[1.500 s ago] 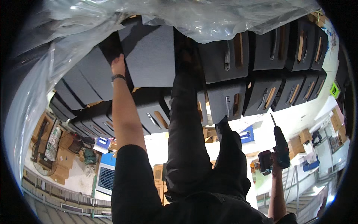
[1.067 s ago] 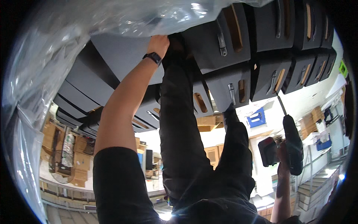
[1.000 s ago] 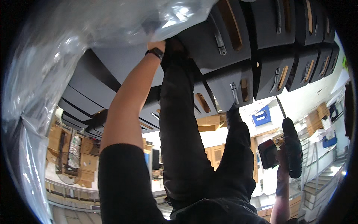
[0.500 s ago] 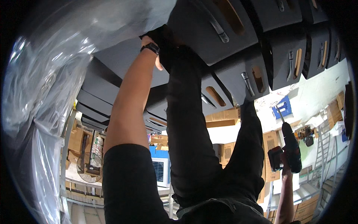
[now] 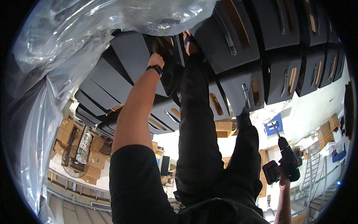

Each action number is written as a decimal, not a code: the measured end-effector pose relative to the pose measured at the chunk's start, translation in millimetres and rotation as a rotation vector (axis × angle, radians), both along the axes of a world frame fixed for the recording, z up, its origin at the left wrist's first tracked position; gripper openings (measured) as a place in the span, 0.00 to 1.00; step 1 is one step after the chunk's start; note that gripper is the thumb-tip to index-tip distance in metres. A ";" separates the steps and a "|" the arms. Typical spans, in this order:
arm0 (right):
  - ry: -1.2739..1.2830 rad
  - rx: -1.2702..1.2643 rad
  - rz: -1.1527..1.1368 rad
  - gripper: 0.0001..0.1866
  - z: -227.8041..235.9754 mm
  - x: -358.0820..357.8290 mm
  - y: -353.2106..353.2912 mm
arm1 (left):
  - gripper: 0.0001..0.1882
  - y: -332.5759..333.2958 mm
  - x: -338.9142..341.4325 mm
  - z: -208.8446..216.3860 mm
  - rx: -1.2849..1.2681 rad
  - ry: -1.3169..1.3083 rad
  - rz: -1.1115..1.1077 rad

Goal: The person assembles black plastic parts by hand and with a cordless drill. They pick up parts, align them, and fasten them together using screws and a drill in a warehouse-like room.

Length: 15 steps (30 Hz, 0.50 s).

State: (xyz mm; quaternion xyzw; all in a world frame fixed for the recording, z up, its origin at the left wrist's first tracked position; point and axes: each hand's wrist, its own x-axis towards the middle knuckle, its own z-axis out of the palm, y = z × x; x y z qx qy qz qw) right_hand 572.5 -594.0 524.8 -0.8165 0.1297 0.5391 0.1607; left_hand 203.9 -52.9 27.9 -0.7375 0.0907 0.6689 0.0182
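Holds a drill (image 5: 292,166) in the right hand (image 5: 284,177) — closed round the handle, low on the right and apart from the boxes, with the bit (image 5: 276,130) pointing up and a little left. Stretches the left hand (image 5: 156,59) to the dark end of a grey box (image 5: 128,52), wearing a black watch (image 5: 156,70) at the wrist. Looks curled there, with fingertips lost in shadow — cannot tell how far open, nor whether gripping or only touching. Faces two rows of black boxes (image 5: 276,84) farther right, with handles (image 5: 246,95) and long slots on the ends. Has a clear sheet (image 5: 48,108) draped at the upper left, and a fan (image 5: 76,160) near cardboard (image 5: 97,158) at the lower left.
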 end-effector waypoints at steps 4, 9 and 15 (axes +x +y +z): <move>0.000 0.044 0.040 0.22 -3.7 8.2 5.2 | 0.11 -10.9 -24.1 17.2 0.006 -0.099 0.100; 0.003 0.015 0.097 0.23 10.0 15.3 -19.4 | 0.13 -20.2 -41.0 49.1 -0.016 -0.208 0.173; -0.002 0.144 -0.001 0.21 7.2 16.4 -52.8 | 0.13 -35.3 -59.8 94.6 0.035 -0.263 0.214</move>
